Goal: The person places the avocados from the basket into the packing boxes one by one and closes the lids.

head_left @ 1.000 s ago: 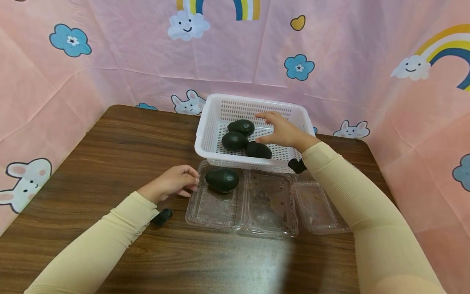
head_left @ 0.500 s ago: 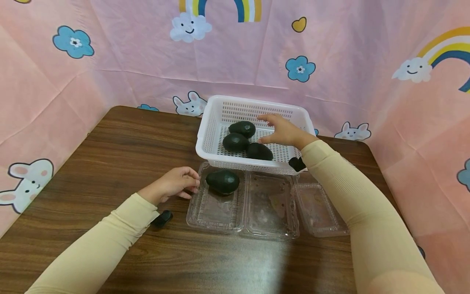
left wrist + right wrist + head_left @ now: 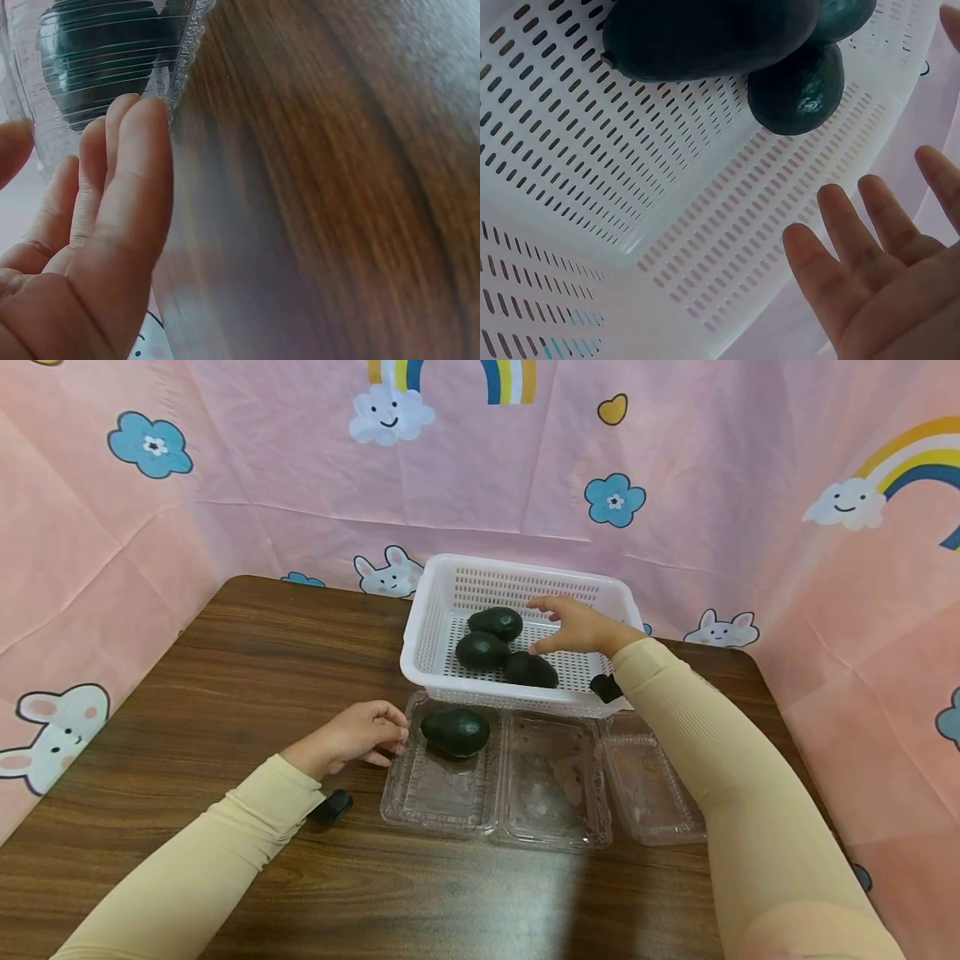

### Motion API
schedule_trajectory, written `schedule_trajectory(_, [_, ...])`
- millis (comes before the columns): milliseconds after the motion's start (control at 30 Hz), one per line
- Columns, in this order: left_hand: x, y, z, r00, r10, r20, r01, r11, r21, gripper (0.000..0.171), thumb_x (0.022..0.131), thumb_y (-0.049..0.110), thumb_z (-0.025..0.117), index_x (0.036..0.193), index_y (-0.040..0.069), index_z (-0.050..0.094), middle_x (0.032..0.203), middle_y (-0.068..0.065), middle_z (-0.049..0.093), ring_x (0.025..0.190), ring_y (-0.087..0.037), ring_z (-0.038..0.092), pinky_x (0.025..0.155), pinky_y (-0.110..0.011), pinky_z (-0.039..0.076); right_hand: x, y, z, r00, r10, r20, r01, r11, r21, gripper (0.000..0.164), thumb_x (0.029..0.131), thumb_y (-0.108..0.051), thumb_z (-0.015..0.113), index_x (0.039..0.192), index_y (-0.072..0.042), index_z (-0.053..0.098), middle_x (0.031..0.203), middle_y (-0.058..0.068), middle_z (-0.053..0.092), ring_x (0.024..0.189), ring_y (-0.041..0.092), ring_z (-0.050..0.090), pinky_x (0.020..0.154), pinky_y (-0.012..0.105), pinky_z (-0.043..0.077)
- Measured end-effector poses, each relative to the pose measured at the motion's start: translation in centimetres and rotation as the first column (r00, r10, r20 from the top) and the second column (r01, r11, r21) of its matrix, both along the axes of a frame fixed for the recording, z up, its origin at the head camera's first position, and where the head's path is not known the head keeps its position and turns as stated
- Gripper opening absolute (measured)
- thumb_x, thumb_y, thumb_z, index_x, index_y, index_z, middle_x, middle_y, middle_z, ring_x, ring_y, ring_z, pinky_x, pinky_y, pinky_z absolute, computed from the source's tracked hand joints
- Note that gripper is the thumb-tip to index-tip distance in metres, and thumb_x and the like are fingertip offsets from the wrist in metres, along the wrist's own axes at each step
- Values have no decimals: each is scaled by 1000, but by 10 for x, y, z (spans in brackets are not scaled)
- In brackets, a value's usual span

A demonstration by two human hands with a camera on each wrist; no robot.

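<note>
My left hand (image 3: 358,733) is at the left edge of a clear plastic tray (image 3: 442,802), its fingertips right at the wall. In the left wrist view the fingers of this hand (image 3: 82,277) extend straight beside the ribbed side. One dark green avocado (image 3: 455,732) lies in the back part of that tray. Over the white slotted basket (image 3: 409,652), my right hand (image 3: 576,628) hovers with fingers spread and nothing in them. Three avocados cluster left of it: a back one (image 3: 496,623), a middle one (image 3: 482,652) and a front one (image 3: 530,670), closest to the thumb.
Two more clear trays, a middle one (image 3: 551,789) and a right one (image 3: 656,793), stand beside the first, in front of the basket. The wooden table (image 3: 187,693) meets a pink printed cloth (image 3: 480,468) at its back and sides.
The head view has shifted slightly. My right forearm has moved a little to the left, while both hands stay almost where they were. The avocados keep their places.
</note>
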State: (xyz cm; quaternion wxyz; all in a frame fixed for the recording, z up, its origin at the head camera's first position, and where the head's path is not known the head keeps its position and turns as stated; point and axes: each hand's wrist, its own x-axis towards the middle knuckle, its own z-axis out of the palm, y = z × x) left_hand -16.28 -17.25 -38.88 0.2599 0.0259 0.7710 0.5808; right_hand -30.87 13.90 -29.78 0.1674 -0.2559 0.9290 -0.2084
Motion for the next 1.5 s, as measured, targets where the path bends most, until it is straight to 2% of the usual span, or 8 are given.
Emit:
schedule_trajectory(300, [1,1,2,1000,0,10,0,1000,-5,30,91,13,48,113,-7,44,108,-22,56,88,-22,59,73,-39,51,-10,4,-5,995,12,97,-14,1000,15,80,75,-34,72,140,-16,29,141,14,29,126,34,31,94,50,36])
schedule_trajectory(533, [1,1,1,1000,2,15,-2,1000,-5,28,91,14,49,111,-5,46,107,-20,57,88,-21,59,73,-39,51,-16,7,-8,980,-13,196,17,1000,-17,80,75,-31,72,141,-16,28,142,15,28,127,34,30,95,49,35])
schedule_trajectory(833, [0,2,0,1000,9,27,-8,1000,-14,28,91,14,49,112,-4,46,107,-19,57,88,-22,59,72,-38,51,-23,12,-12,951,-37,306,39,999,-1,80,76,-30,71,141,-17,26,142,14,28,126,32,32,98,51,31])
schedule_trajectory(1000, [-1,3,1,1000,6,25,-6,1000,-2,28,91,13,49,112,-5,46,106,-19,57,87,-21,59,72,-38,51,-28,12,-17,941,-21,336,14,1000,23,80,77,-29,70,142,-16,25,142,15,27,129,34,26,98,52,30])
schedule_trajectory(1200, [-1,3,2,1000,2,17,-2,1000,8,30,90,13,50,112,-7,45,105,-20,57,86,-20,59,72,-38,51,-31,10,-18,921,-10,389,1,1000,23,83,75,-30,72,141,-16,25,142,14,27,128,32,29,97,50,33])
schedule_trajectory(1500, [-2,3,1,1000,13,24,-13,1000,14,29,90,13,50,111,-7,45,104,-19,57,85,-19,59,72,-38,51,-35,10,-23,894,14,448,-32,999,31,86,75,-29,73,143,-16,21,144,13,24,129,32,27,98,53,30])
